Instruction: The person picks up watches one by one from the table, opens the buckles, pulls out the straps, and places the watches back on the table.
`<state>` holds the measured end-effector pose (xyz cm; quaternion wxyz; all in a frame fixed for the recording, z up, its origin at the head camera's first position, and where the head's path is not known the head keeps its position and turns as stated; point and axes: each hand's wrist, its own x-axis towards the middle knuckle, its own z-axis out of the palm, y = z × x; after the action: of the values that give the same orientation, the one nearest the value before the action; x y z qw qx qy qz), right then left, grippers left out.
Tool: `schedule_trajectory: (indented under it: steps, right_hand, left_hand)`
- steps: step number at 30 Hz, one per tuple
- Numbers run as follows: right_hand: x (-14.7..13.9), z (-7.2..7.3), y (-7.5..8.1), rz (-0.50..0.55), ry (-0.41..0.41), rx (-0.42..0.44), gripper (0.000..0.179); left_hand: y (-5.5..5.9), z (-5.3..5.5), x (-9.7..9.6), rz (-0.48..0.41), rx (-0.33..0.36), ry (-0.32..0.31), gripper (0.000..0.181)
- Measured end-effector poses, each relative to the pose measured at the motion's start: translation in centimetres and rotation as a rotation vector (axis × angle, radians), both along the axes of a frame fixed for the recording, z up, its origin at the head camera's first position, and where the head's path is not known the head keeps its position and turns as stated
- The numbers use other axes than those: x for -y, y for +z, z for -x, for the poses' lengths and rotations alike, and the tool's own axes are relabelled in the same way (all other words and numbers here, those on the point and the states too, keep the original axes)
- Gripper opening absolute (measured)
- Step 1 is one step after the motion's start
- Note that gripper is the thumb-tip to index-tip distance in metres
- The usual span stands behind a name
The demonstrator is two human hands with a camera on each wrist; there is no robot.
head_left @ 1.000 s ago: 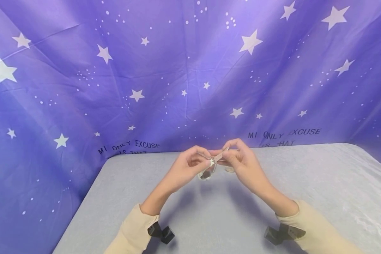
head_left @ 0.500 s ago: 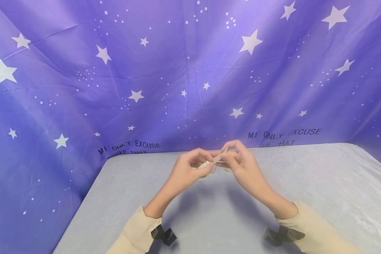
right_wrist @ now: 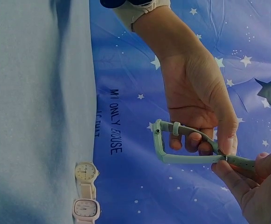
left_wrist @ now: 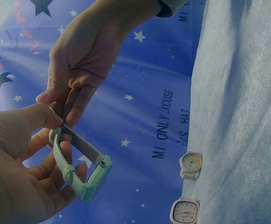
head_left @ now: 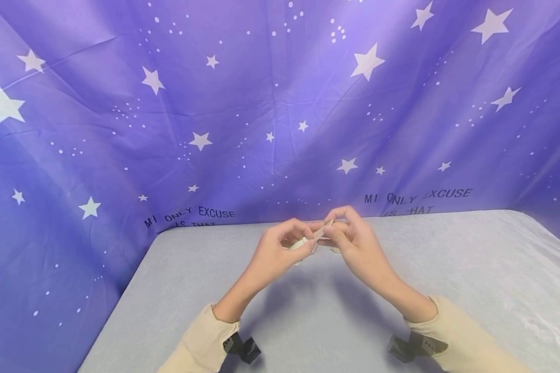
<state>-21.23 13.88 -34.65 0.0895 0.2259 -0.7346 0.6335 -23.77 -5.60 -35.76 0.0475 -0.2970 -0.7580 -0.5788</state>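
A pale green wristwatch is held up between both hands, its strap looped round to the buckle. My left hand pinches the strap at the buckle between thumb and fingers. My right hand pinches the strap's free end, which sticks out past the buckle. In the left wrist view the squarish watch case hangs at the lower end of the loop, turned edge-on. From the head view, the fingers of my left hand hide most of the watch.
Two more watches lie on the grey cloth-covered table: a cream round one and a pale pink squarish one. Behind the table hangs a purple curtain with white stars.
The watch case hung visibly below my left fingers and is now tilted up, mostly behind them. My left hand has shifted slightly right and down; the right hand has barely moved.
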Motion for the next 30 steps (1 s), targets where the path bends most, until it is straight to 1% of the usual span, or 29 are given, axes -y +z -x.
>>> schedule_trajectory:
  steps: [11, 21, 26, 30]
  right_hand:
    - [0.0, -0.07, 0.02, 0.004, 0.004, -0.004, 0.014]
    - [0.07, -0.17, 0.19, 0.017, 0.012, -0.002, 0.015]
    - [0.02, -0.12, 0.17, 0.026, 0.022, 0.017, 0.015]
    - [-0.12, 0.04, 0.1, 0.038, 0.04, 0.028, 0.016]
  left_hand:
    - [0.1, -0.03, -0.13, -0.009, 0.019, -0.032, 0.005]
    - [0.05, 0.0, -0.19, 0.02, -0.002, -0.001, 0.006]
    - [0.09, -0.03, -0.16, 0.018, 0.013, -0.001, 0.005]
    - [0.2, -0.07, -0.16, 0.02, 0.04, 0.02, 0.005]
